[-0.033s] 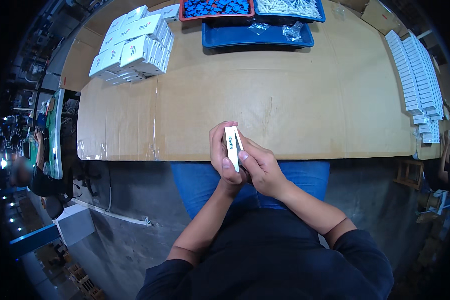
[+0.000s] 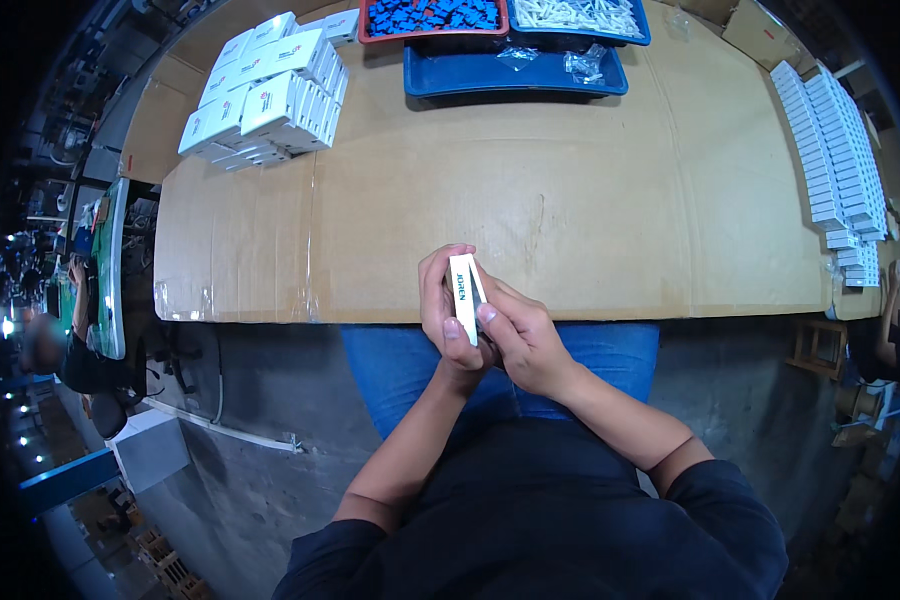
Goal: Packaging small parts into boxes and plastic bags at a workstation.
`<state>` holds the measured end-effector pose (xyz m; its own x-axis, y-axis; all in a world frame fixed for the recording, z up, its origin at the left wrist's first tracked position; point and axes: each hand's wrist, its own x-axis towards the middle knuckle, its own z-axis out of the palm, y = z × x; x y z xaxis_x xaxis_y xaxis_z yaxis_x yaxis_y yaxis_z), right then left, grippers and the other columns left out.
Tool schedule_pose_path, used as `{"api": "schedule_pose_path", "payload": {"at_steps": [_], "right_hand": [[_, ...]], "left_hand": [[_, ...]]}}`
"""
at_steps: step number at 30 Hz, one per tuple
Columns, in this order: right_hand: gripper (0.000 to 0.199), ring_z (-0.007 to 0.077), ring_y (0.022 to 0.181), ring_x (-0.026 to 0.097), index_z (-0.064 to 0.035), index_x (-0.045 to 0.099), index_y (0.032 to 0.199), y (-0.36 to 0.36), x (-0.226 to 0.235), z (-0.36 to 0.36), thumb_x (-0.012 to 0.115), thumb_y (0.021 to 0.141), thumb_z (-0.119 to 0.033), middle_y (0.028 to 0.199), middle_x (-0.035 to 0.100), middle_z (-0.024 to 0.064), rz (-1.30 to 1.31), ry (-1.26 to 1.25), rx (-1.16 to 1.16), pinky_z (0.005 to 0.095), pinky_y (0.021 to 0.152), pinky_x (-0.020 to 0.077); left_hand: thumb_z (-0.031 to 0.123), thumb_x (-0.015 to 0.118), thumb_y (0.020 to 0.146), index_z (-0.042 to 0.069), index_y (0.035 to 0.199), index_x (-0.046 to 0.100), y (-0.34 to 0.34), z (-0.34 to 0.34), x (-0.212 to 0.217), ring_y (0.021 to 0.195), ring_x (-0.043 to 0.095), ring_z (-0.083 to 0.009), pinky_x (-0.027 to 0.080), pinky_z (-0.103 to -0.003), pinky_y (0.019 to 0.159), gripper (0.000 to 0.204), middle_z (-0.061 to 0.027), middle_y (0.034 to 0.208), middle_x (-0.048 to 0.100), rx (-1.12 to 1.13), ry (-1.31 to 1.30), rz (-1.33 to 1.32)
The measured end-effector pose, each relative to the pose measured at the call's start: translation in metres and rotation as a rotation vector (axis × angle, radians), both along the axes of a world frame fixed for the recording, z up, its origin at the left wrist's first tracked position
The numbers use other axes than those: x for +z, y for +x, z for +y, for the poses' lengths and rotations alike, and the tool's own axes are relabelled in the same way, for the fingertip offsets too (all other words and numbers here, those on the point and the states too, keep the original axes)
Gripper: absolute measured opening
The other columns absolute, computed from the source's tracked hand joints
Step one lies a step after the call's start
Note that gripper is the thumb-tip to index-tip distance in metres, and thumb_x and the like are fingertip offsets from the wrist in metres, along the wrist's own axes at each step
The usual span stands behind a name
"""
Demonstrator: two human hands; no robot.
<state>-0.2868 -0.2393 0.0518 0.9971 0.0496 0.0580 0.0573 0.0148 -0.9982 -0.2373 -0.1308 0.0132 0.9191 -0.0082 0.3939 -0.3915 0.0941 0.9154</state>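
Note:
A small white box (image 2: 462, 285) with dark lettering along its narrow side is held at the table's near edge, above my lap. My left hand (image 2: 434, 305) is closed round its left side, with the thumb pressed near its lower end. From the right, my right hand (image 2: 532, 345) grips the same box, thumb against its right side and fingers partly hidden behind. A thin dark wedge shows along the box's right side, beside my right thumb; I cannot make out whether it is a gap or a shaded face.
White boxes (image 2: 270, 95) are piled at the far left of the cardboard-covered table (image 2: 490, 190). Trays of blue and red pieces (image 2: 435, 16) and white pieces (image 2: 580, 15) stand behind a blue tray (image 2: 510, 75) with clear plastic bags. Long stacks of white boxes (image 2: 832, 160) line the right edge.

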Motion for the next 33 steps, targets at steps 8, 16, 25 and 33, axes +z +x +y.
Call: {"api": "schedule_pose_path", "payload": {"at_steps": [8, 16, 25, 33], "right_hand": [[0.050, 0.0281, 0.128, 0.063, 0.0070, 0.046, 0.154, -0.001, -0.006, 0.003, 0.052, 0.109, -0.013, 0.142, 0.061, 0.0228, -0.021, -0.001, -0.047, 0.0350, 0.108, 0.0476], [0.049, 0.0163, 0.106, 0.060, -0.0019, 0.055, 0.152, 0.015, 0.001, -0.032, 0.058, 0.110, -0.027, 0.121, 0.062, 0.0095, 0.258, 0.221, -0.079, 0.0289, 0.093, 0.0494], [0.083, 0.0413, 0.144, 0.048, -0.0055, 0.057, 0.149, 0.021, -0.010, -0.057, 0.084, 0.078, -0.039, 0.159, 0.043, 0.0237, -0.394, -0.524, -0.063, 0.0551, 0.118, 0.0392], [0.083, 0.0386, 0.136, 0.059, -0.0054, 0.062, 0.144, 0.030, -0.009, -0.066, 0.085, 0.072, -0.040, 0.147, 0.060, 0.0174, -0.529, -0.630, 0.026, 0.0588, 0.117, 0.0415]], "left_hand": [[0.071, 0.032, 0.096, -0.012, 0.139, 0.050, -0.004, 0.003, -0.002, 0.119, 0.057, -0.0311, 0.046, -0.043, 0.103, 0.095, -0.0232, 0.131, 0.052, -0.012, 0.012, 0.031], [0.075, 0.055, 0.096, 0.000, 0.168, 0.000, 0.001, -0.004, -0.005, 0.134, 0.052, -0.0321, 0.041, -0.045, 0.116, 0.118, -0.0250, 0.153, 0.041, -0.252, -0.051, 0.113], [0.064, 0.015, 0.111, 0.003, 0.162, 0.031, -0.005, -0.008, 0.020, 0.133, 0.058, -0.0252, 0.050, -0.040, 0.111, 0.081, -0.0154, 0.147, 0.055, -0.493, -0.385, 0.770], [0.064, 0.018, 0.111, 0.007, 0.150, 0.043, -0.010, -0.016, 0.035, 0.123, 0.065, -0.0227, 0.057, -0.038, 0.100, 0.073, -0.0131, 0.135, 0.061, -0.535, -0.510, 1.017]]}}
